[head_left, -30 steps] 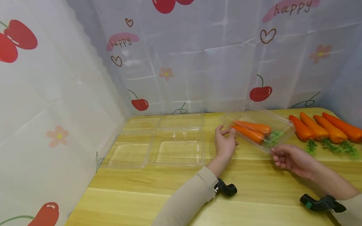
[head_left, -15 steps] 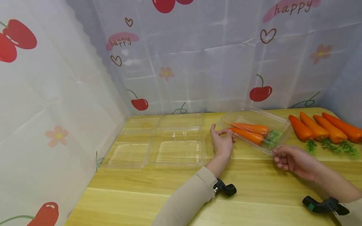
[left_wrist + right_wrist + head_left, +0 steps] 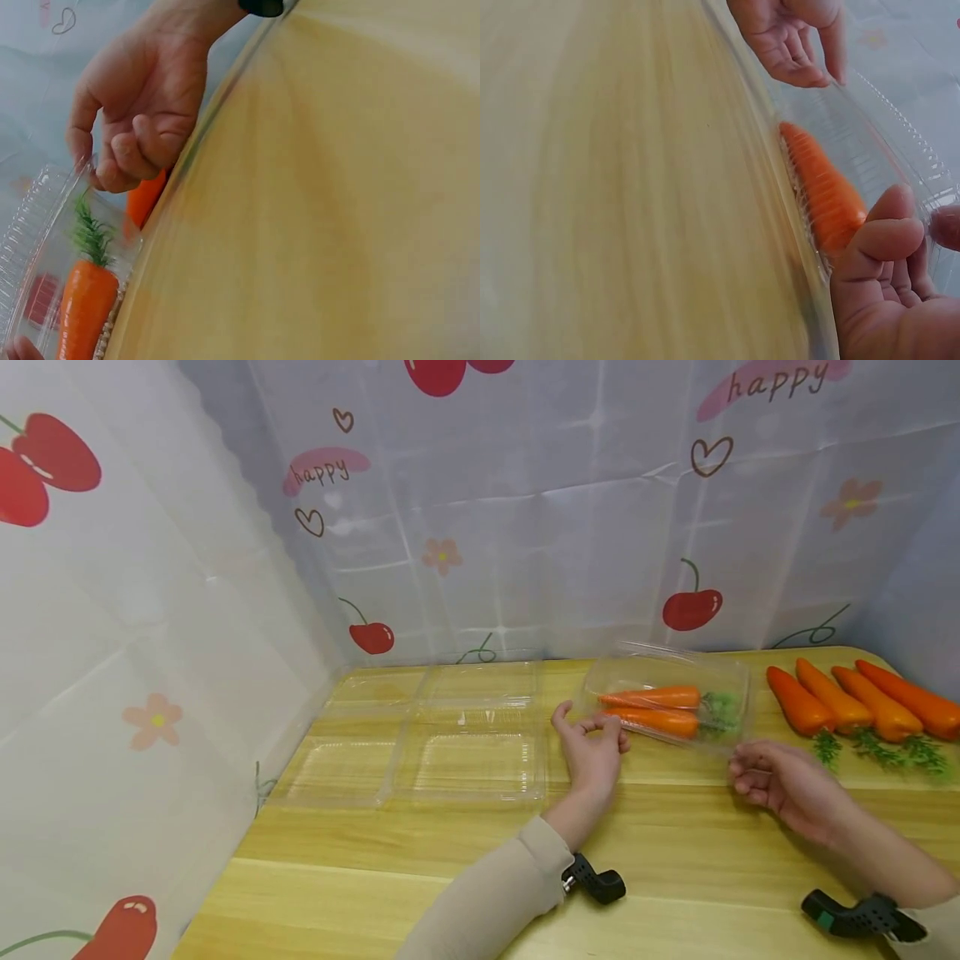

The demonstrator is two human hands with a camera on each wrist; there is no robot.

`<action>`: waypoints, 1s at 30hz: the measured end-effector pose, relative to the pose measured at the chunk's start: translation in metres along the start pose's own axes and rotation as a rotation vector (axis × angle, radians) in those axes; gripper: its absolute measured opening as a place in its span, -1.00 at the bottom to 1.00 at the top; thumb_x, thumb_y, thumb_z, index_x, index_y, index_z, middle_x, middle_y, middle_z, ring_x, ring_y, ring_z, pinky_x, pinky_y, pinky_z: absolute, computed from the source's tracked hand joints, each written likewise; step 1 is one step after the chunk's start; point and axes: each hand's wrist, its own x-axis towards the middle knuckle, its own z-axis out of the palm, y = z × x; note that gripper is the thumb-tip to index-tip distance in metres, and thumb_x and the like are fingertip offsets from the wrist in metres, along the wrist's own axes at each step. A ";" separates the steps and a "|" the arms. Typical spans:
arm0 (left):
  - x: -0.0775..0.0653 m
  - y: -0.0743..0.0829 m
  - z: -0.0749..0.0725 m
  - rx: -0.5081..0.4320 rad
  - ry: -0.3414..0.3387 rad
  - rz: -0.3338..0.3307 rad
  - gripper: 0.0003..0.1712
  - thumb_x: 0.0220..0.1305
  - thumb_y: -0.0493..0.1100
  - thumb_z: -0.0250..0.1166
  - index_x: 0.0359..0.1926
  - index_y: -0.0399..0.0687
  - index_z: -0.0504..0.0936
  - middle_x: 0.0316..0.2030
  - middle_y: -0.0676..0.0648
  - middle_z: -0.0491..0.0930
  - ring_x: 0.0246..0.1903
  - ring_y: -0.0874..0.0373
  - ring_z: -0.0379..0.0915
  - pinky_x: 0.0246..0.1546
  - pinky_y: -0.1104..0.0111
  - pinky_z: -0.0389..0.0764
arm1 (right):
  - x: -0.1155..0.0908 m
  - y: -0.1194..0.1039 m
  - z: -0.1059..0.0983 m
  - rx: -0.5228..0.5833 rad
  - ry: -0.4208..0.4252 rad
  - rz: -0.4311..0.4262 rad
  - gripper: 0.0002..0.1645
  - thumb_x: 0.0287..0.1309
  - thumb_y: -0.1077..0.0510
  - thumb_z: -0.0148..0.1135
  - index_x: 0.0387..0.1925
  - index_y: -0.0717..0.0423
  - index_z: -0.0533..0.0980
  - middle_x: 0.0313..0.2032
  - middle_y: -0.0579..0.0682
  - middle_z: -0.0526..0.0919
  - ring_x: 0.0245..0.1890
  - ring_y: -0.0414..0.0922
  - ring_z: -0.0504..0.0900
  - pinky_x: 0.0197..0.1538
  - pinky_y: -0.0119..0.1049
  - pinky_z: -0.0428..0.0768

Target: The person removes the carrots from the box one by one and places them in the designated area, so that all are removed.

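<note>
A clear plastic clamshell box (image 3: 723, 681) holds two orange carrots, a rear carrot (image 3: 652, 697) and a front carrot (image 3: 660, 722), their green tops toward the right. My left hand (image 3: 588, 752) pinches the front left corner of its rim between thumb and fingertips. At the front right corner, my right hand (image 3: 783, 789) pinches the rim; the right wrist view shows the thumb (image 3: 946, 227) and fingers on either side of the plastic. The left wrist view shows this right hand (image 3: 142, 105) beside the green top (image 3: 91, 232).
Several loose carrots (image 3: 851, 697) lie in a row at the right, green tops toward the front. Several clear boxes (image 3: 476, 768) stand on the wooden table (image 3: 337, 868) at the left. A printed cloth (image 3: 525, 560) hangs behind the table.
The box has turned and shifted slightly left, so its front edge lies more level. The carrots inside have turned with it. Both hands have stayed at its front corners.
</note>
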 end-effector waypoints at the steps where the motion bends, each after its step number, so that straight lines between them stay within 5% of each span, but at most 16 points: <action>1: -0.002 0.000 -0.001 -0.002 -0.003 -0.003 -0.23 0.28 -0.39 0.39 0.37 0.05 0.20 -0.34 -0.04 0.52 -0.61 0.13 0.55 -0.50 0.34 0.68 | 0.000 0.000 0.000 0.007 0.004 -0.011 -0.54 0.65 0.21 -0.21 -0.15 0.03 0.66 -0.33 -0.04 0.73 -0.40 -0.18 0.69 -0.34 -0.36 0.67; 7: -0.016 0.003 -0.009 0.049 -0.037 -0.024 -0.38 0.42 -0.27 0.33 0.33 0.07 0.21 -0.29 -0.06 0.59 -0.60 0.11 0.61 -0.47 0.30 0.73 | -0.003 -0.002 -0.004 0.056 0.019 -0.069 -0.52 0.65 0.21 -0.23 -0.14 0.04 0.68 -0.32 -0.02 0.72 -0.40 -0.15 0.69 -0.36 -0.36 0.67; 19: -0.041 0.010 -0.029 0.114 -0.101 -0.072 -0.50 0.44 -0.23 0.31 0.22 0.07 0.24 -0.18 -0.06 0.70 -0.59 0.13 0.61 -0.52 0.35 0.70 | 0.000 -0.007 -0.011 0.020 0.101 -0.037 -0.69 0.63 0.18 -0.13 -0.13 -0.01 0.57 -0.33 -0.03 0.71 -0.41 -0.12 0.70 -0.32 -0.31 0.71; 30: -0.046 0.019 -0.039 0.295 -0.163 -0.003 -0.51 0.41 -0.32 0.31 0.19 0.14 0.30 0.07 0.01 0.42 -0.37 0.07 0.61 -0.40 0.23 0.74 | -0.003 -0.014 -0.024 -0.029 0.087 -0.053 -0.62 0.60 0.26 -0.09 -0.07 -0.10 0.66 -0.35 -0.02 0.71 -0.42 -0.13 0.70 -0.33 -0.34 0.71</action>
